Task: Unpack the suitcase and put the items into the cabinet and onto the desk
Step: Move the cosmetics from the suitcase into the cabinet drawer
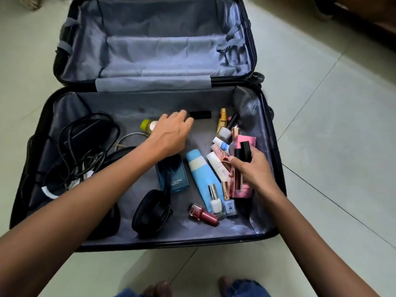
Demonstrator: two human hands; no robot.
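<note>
An open dark suitcase lies on the floor, its grey-lined near half holding toiletries. My left hand reaches toward a black tube at the back, fingertips just touching its left end, and it holds nothing. My right hand grips two black lipstick tubes upright above a pink box. A blue tube, a blue cologne bottle and nail polish bottles lie between my arms. A yellow-green bottle is partly hidden behind my left hand.
Black cables and a charger fill the suitcase's left side. A black round pouch lies near the front. The far half shows bare grey lining. Pale floor tiles surround the case. My knees and feet show at the bottom edge.
</note>
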